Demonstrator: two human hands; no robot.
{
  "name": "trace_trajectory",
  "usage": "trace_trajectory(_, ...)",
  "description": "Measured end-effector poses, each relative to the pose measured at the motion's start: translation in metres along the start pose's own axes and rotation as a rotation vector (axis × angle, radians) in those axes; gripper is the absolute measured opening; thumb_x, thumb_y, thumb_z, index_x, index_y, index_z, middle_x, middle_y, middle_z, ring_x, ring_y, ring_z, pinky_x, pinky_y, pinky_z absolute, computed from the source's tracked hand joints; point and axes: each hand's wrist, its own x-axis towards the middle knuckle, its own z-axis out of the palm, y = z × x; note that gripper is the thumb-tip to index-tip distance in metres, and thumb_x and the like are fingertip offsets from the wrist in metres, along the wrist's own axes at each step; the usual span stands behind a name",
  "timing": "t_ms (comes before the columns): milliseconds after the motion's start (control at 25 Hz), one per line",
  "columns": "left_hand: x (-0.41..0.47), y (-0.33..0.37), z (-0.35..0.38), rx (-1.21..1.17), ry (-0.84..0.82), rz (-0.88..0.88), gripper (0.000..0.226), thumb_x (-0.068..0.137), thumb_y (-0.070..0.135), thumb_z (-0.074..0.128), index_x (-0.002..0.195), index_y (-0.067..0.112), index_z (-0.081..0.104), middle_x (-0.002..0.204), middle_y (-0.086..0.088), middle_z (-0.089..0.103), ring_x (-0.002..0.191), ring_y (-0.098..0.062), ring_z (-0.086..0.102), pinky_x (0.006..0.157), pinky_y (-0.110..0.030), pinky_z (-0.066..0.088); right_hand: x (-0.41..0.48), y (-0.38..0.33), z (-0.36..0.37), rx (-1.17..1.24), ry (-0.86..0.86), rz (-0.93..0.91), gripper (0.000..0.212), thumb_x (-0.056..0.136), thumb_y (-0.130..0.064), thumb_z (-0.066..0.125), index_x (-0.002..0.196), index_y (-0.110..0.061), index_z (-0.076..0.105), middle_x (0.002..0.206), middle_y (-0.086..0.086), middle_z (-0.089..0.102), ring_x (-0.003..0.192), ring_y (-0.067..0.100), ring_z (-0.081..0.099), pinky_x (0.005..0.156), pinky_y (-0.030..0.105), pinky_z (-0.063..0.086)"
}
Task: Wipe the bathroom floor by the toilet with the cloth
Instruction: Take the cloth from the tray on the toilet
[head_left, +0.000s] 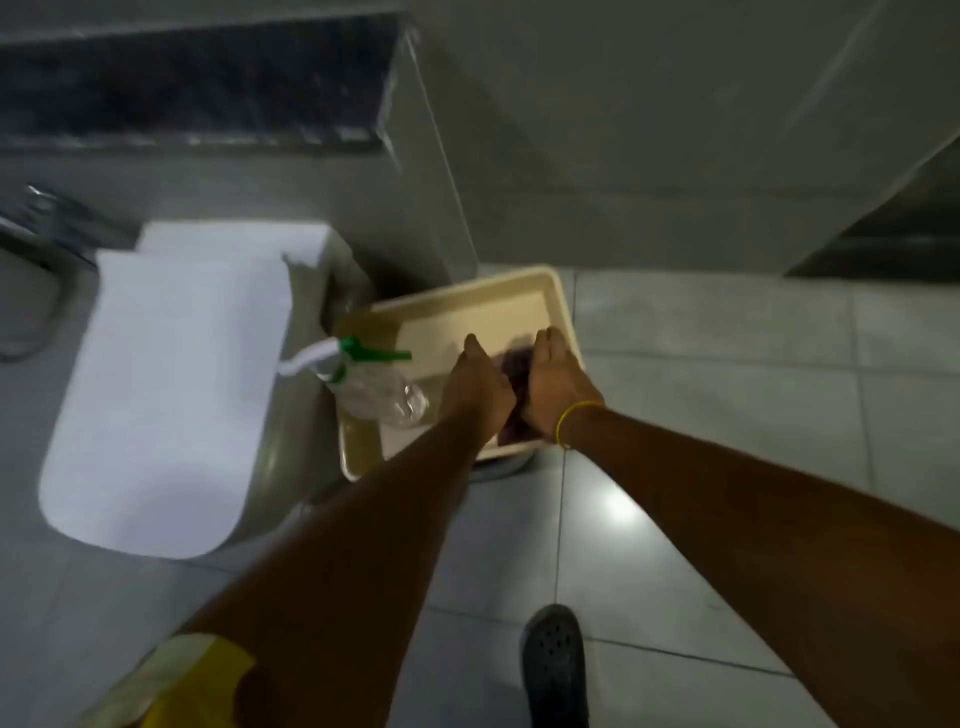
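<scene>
Both arms reach forward and down into a cream tray (550, 291) that sits beside the closed white toilet (166, 395), above the grey tiled floor (701, 364). What the tray rests on is mostly hidden — only a pale rounded edge shows beneath its near right corner.

The left hand (475, 387) and right hand (556, 387) sit close together over the tray's right half, backs up, thumbs pointing toward the tray's far edge. Between them lies a dark, reddish-brown cloth (518, 371); a little more of it shows at the tray's near edge, under the right wrist. Both hands press against the cloth from either side, but their fingers are tucked out of sight (the picture is also blurred), so I cannot tell whether either hand is actually clenched on it or merely resting against it.

A thin yellow band (571, 418) circles the right wrist.

In the tray's left half lies a clear plastic spray bottle (382, 397) on its side, its white-and-green trigger head (345, 353) pointing toward the toilet and overhanging the tray's left edge.

On the floor below the arms — near the bottom of the view — stands a dark perforated shoe (555, 670). A scrap of yellow clothing (182, 686) shows at the lower left.
</scene>
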Motion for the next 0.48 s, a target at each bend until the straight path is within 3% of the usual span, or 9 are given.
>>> trace_trajectory(80, 0.036, -0.021, 0.043, -0.009, -0.001, -0.085, 0.067, 0.097, 0.029, 0.063, 0.150, -0.001, 0.037, 0.143, -0.026, 0.062, 0.132, -0.045, 0.060, 0.105, -0.045, 0.049, 0.033, 0.018, 0.034, -0.002, 0.029, 0.046, 0.102, 0.096, -0.027, 0.069, 0.168, 0.008, 0.006, 0.175, 0.027, 0.008, 0.162, 0.043, 0.023, 0.129, 0.041, 0.025)
trace_trajectory(200, 0.070, -0.041, 0.081, 0.033, -0.050, -0.075, 0.047, 0.100, 0.036, 0.059, 0.141, 0.011, 0.062, 0.143, -0.022, 0.064, 0.133, -0.040, 0.061, 0.108, -0.039, 0.048, 0.063, 0.031, 0.065, -0.040, 0.096, 0.118, 0.082, 0.104, -0.025, 0.058, 0.167, 0.004, 0.014, 0.170, 0.032, 0.019, 0.156, 0.048, 0.031, 0.126, 0.047, 0.031)
trace_trajectory(280, 0.078, -0.044, 0.092, -0.053, -0.047, -0.102, 0.041, 0.101, 0.036, 0.057, 0.133, 0.012, 0.068, 0.138, -0.021, 0.068, 0.127, -0.041, 0.064, 0.104, -0.039, 0.050, 0.072, 0.031, 0.077, -0.068, 0.143, 0.115, 0.070, 0.107, -0.021, 0.051, 0.167, -0.002, 0.020, 0.166, 0.031, 0.024, 0.152, 0.049, 0.036, 0.124, 0.048, 0.034)
trace_trajectory(400, 0.085, -0.049, 0.089, -0.289, -0.022, -0.184, 0.029, 0.094, 0.034, 0.061, 0.114, 0.016, 0.071, 0.121, -0.016, 0.074, 0.107, -0.036, 0.070, 0.091, -0.038, 0.057, 0.078, 0.030, 0.073, 0.057, 0.167, 0.073, 0.059, 0.098, -0.014, 0.061, 0.152, -0.008, 0.037, 0.145, 0.024, 0.050, 0.128, 0.042, 0.057, 0.092, 0.043, 0.049)
trace_trajectory(480, 0.078, -0.046, 0.084, -0.349, 0.000, -0.170, 0.033, 0.093, 0.028, 0.058, 0.121, 0.014, 0.070, 0.122, -0.015, 0.075, 0.111, -0.036, 0.070, 0.097, -0.044, 0.059, 0.074, 0.028, 0.063, 0.170, 0.149, 0.039, 0.054, 0.096, -0.011, 0.062, 0.145, -0.009, 0.040, 0.128, 0.020, 0.065, 0.115, 0.038, 0.065, 0.078, 0.038, 0.047)
